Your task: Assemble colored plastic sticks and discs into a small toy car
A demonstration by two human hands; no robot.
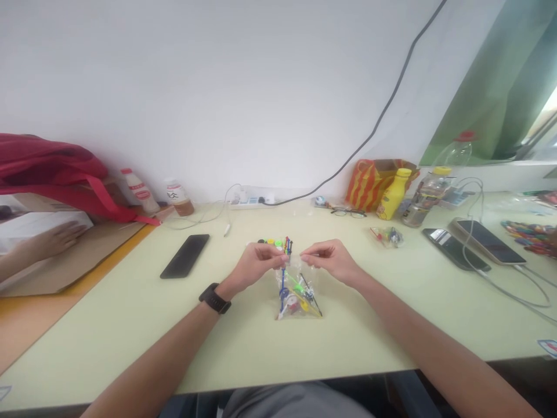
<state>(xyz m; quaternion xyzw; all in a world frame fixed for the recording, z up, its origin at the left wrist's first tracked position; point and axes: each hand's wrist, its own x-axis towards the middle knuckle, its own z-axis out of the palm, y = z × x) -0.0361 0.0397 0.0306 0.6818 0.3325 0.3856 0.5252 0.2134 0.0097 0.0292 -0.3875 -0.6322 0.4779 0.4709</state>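
A clear plastic bag (298,302) hangs or rests just over the table in front of me, with small blue, white, green, yellow and black plastic parts inside. My left hand (261,260), with a black watch on the wrist, pinches the bag's top left edge. At the top right edge, the fingers of my right hand (333,262) are pinched on the same bag. Behind the hands lie small loose coloured pieces (278,244), partly hidden by the left hand. A second small bag of parts (387,236) lies farther right.
A black phone (185,256) lies left; two phones with cables (489,241) lie right. Bottles, including a yellow one (394,194), a striped bag (365,183) and glasses (348,212) stand or lie along the wall. Another person's hand (56,238) rests at far left by cardboard (87,255).
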